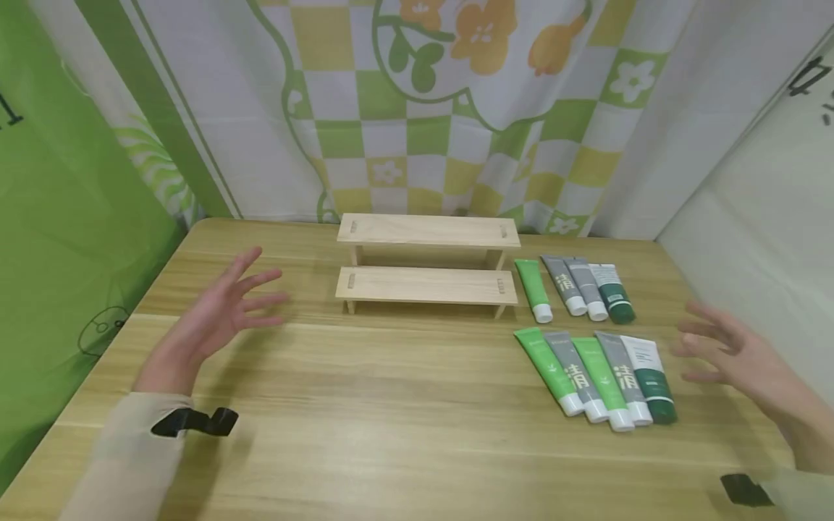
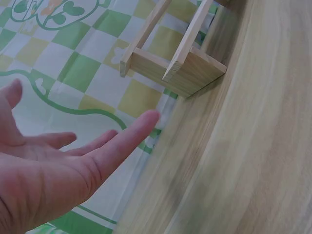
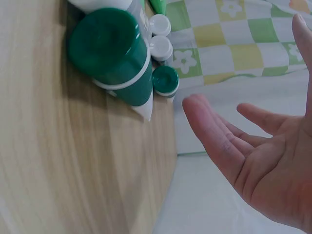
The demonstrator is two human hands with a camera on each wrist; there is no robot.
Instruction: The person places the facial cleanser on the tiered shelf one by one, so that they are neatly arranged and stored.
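My left hand (image 1: 228,307) hovers over the table's left side, fingers spread and holding nothing. To its right stands a two-tier wooden rack (image 1: 426,284), its bare shelves one behind the other. My right hand (image 1: 736,351) is raised at the right, fingers loosely bent, with nothing in it. Nearest to it lies a white and dark green tube (image 1: 654,383), the last in a front row with green tubes (image 1: 602,376) and grey tubes (image 1: 573,369). A back row has a light green tube (image 1: 534,289), grey tubes (image 1: 564,286) and another white and dark green tube (image 1: 612,293).
The wooden table (image 1: 391,405) meets a checked, flowered curtain (image 1: 423,137) at the back. A green cloth (image 1: 78,181) hangs on the left and a white panel (image 1: 769,195) on the right. A thin dark cable (image 1: 100,329) shows near the left edge.
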